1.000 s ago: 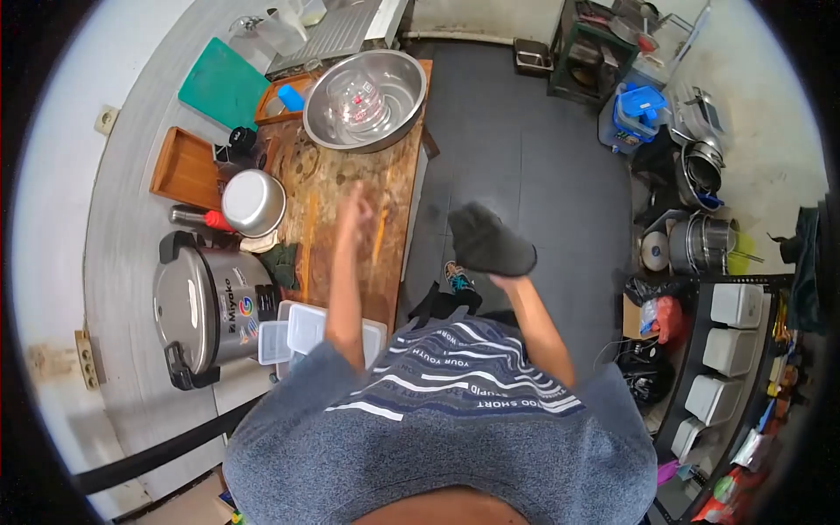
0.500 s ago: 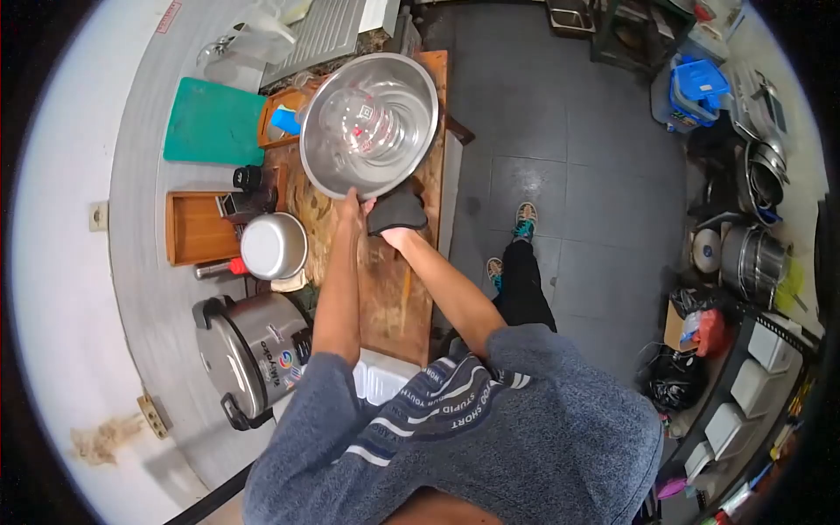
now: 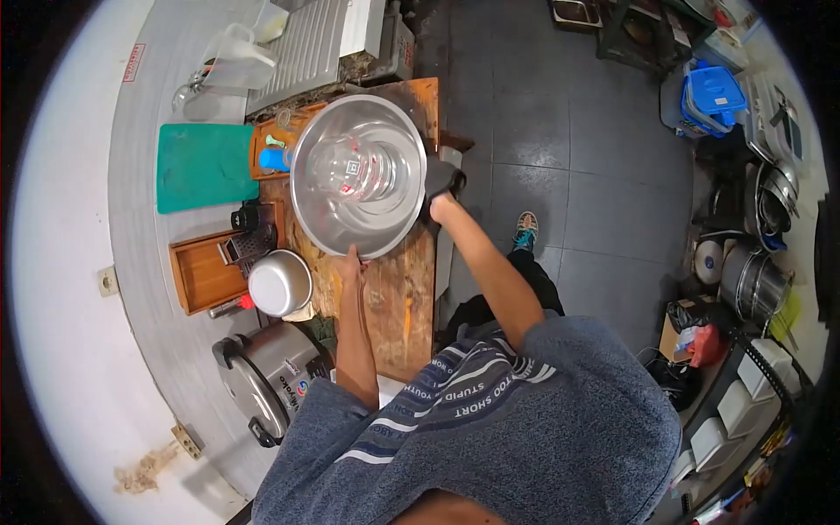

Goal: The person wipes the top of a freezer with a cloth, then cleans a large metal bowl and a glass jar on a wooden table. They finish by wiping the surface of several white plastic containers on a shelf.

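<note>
A large stainless steel basin [image 3: 315, 214] stands over the wooden table, with a clear glass jar [image 3: 346, 171] with red markings lying on its side inside it. My left hand [image 3: 351, 262] grips the basin's near rim, thumb on top and fingertips under the edge. My right hand [image 3: 442, 201] is at the basin's right side. Something dark, like a black mitt or cloth [image 3: 444, 178], covers it and touches or nearly touches the rim. The fingers of that hand are hidden.
On the left of the wooden table [image 3: 385, 306] are a white-looking pot [image 3: 282, 284], a box grater [image 3: 249, 245], a wooden tray [image 3: 208, 273], a green cutting board [image 3: 203, 166] and a large Miyako cooker [image 3: 280, 367]. A ridged metal drainboard [image 3: 306, 44] lies beyond. Shelves with pans [image 3: 752, 271] line the right.
My right hand has moved from the basin's near side round to its right side, with the dark covering. My left hand stays on the near rim. The view has shifted.
</note>
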`<state>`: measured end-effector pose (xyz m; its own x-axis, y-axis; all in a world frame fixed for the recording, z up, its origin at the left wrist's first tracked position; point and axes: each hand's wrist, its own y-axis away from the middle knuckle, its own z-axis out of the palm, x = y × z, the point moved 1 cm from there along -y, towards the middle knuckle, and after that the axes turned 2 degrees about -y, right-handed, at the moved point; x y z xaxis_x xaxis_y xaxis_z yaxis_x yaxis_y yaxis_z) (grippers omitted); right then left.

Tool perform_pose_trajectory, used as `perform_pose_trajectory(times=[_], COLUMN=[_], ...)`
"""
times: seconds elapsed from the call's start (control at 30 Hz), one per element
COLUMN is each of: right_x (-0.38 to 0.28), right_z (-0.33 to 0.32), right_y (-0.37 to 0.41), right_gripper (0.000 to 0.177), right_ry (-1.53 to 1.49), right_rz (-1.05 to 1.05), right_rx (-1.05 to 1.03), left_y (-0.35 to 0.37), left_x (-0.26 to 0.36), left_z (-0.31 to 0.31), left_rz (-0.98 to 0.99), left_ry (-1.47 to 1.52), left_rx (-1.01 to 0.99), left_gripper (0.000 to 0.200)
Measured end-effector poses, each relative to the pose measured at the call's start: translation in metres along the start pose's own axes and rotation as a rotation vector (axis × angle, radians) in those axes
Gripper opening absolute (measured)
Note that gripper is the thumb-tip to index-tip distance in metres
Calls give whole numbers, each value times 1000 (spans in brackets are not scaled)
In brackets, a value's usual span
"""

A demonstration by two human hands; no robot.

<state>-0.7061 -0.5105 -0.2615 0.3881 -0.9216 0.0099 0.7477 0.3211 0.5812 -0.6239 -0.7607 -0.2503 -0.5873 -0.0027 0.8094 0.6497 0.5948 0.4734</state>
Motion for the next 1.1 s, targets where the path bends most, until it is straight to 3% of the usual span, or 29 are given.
perform_pose_trajectory(times=[0.2,0.23,0.3,0.33,0.4,0.47,0.5,0.6,0.63,0.73,0.8,0.87,0.93,1.07,1.1], right_x=[-61,-59,-67,-61,-46,-58,-57,-55,-59,-85,-90,-89,-75,-67,-71], right_z=[58,32,56,42,-2,19,20,17,22,65,107,151,181,177,172], right_y=[-78,-57,-86,-92,-96,-44,-48,-66,-77,-122,-140,-159,-185,-217,-210], right_gripper=[48,49,52,52,50,49,49,28,28,18,16,15,14,13,17], right_ry=[476,553,703,701,392,299,310,381,394,1683,1871,2064,2278,2332,2323], right_rz=[-225,-261,-337,-332,-167,-24,-14,-515,-510,-1100,-1002,-874,-627,-655,-681], right_rx=[-34,-42,-58,-55,-155,74,76,-293,-292,-277,-342,-429,-650,-821,-744], left_y=[6,9,7,8,10,13,16,5,0,7,6,12,28,37,41], left_x=[0,2,5,4,1,4,4,-19,-26,-30,-25,-17,-12,10,16], left_z=[0,0,0,-1,2,7,6,-6,-8,-9,-3,1,0,16,18], left_rz=[70,74,47,15,-25,77,124,134,147,104,70,118,111,92,51], left_ry=[-31,-34,-46,-52,-45,-49,-53,-57,-59,-5,37,-127,-200,-275,-346], left_rx=[-29,-28,-14,-2,16,71,101,135,144,116,106,119,151,266,313], left_gripper=[34,34,35,36,37,30,28,32,34,46,53,57,58,61,59])
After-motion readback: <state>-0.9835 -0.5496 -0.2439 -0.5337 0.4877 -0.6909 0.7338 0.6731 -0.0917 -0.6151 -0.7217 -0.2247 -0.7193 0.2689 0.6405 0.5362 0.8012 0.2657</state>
